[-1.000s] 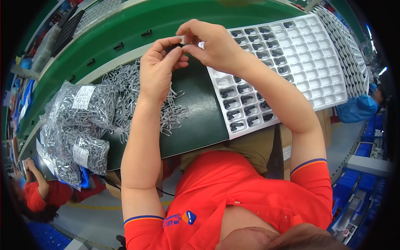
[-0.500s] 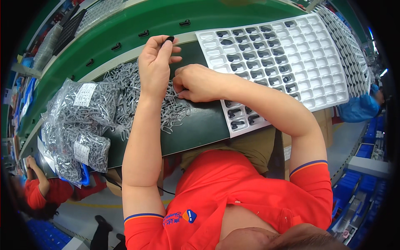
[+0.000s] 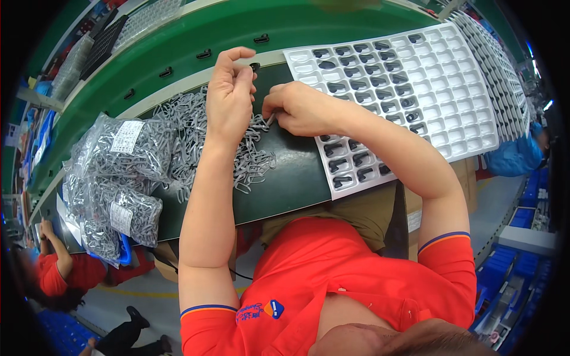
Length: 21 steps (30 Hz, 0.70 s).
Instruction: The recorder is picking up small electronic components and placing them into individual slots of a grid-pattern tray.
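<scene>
My left hand is raised over a loose pile of grey wire clips and pinches a small black part at its fingertips. My right hand rests low on the dark green mat beside the pile, its fingers closed on a grey clip. Right of both hands lies a white compartment tray; several of its left and near cells hold black parts, the rest are bare.
Clear bags of grey clips lie at the mat's left. A green conveyor belt with a few black parts runs behind. More white trays are stacked far right. Another person in red sits at lower left.
My right hand came down from the raised left hand to the clip pile, then slid slightly right on the mat. The left hand stays up holding the black part.
</scene>
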Available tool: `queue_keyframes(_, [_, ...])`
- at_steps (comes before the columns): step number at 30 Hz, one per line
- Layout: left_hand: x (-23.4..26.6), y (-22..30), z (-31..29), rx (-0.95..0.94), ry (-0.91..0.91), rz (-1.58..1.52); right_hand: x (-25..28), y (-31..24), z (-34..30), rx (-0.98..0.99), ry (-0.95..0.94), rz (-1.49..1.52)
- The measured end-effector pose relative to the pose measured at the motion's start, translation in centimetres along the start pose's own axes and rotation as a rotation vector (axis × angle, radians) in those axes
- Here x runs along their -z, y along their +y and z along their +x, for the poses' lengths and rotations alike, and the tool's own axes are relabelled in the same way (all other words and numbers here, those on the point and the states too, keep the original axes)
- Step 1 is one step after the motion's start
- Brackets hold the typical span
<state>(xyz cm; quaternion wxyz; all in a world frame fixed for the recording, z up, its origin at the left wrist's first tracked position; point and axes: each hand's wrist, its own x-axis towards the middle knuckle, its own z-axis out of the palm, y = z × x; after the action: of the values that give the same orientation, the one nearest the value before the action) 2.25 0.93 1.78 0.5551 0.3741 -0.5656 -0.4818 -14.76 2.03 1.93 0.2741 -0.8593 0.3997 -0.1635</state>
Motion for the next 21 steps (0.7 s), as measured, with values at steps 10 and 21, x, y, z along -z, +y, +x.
queue_keyframes(10, [1.0,0.6,0.1,0.088,-0.133,0.001,1.8,-1.1,0.1,-0.178,0.014,0.162])
queue_keyframes(21, [1.7,-1.3,0.6,0.08,0.098,0.073,1.6,0.1,-0.1,-0.21,-0.007,0.345])
